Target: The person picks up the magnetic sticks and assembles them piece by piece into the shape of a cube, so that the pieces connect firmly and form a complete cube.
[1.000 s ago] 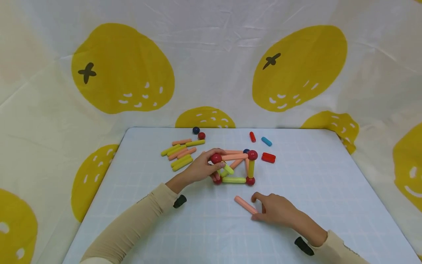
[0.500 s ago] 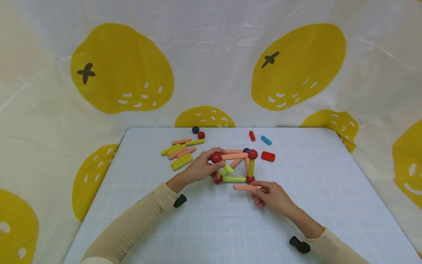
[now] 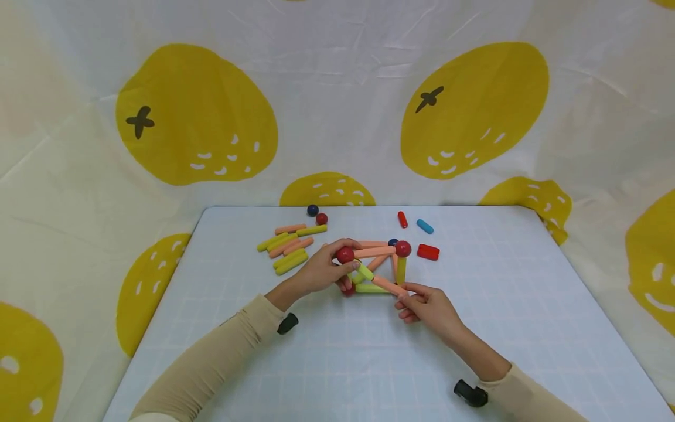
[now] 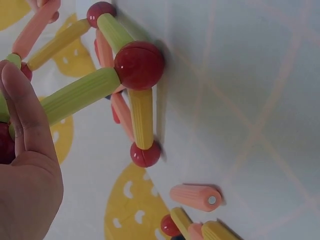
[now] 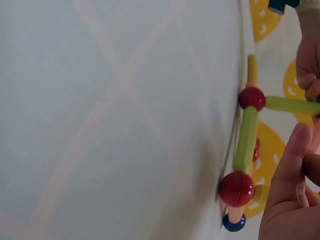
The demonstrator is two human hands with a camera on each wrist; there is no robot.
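Note:
A boxy frame of magnetic rods and balls stands on the table. At its upper left corner my left hand [image 3: 329,266] grips a red ball [image 3: 345,254] between thumb and fingers. From that corner a light green rod [image 3: 365,271] slants down to the right. My right hand [image 3: 429,308] pinches one end of a pink magnetic rod [image 3: 389,286]; the other end meets the green rod's tip. Whether they are joined I cannot tell. A lower red ball [image 5: 236,189] of the frame shows in the right wrist view, and my right fingers hide part of the pink rod there.
Several loose yellow and pink rods [image 3: 291,262] lie left of the frame. Behind them are a red ball [image 3: 321,218] and a dark blue ball [image 3: 313,210]. Short red pieces [image 3: 428,252] and a blue one [image 3: 425,226] lie at the back right. A patterned cloth hangs behind the table.
My right hand has picked the pink rod up from the table and brought it up and forward to the green rod's tip. The left hand has stayed at the frame's corner.

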